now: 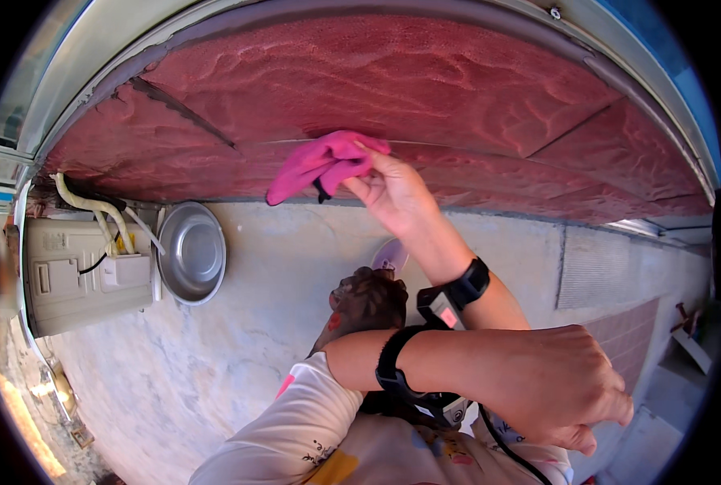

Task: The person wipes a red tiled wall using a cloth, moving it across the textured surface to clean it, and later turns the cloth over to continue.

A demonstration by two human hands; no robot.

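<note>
My right hand (pixel 394 192) pinches a bunched pink cloth (pixel 316 166) between thumb and fingers. The cloth has dark edging and a small black piece hanging beneath it. It is held in front of a red, rough-textured wall (pixel 425 81); I cannot tell whether it touches the wall. My left forearm crosses over my body to the right, below the right arm. At its end my left hand (pixel 566 392) is curled closed, back of the hand up, with nothing showing in it. Both wrists wear black straps with small devices.
To the left, a round metal basin (pixel 192 252) leans upright beside a white outdoor unit (pixel 86 279) with wrapped pipes (pixel 94 206). Below me are a purple shoe (pixel 390 255) and a dark patterned trouser leg (pixel 368 303) on the concrete floor (pixel 279 242). A ribbed grating (pixel 603 267) lies at right.
</note>
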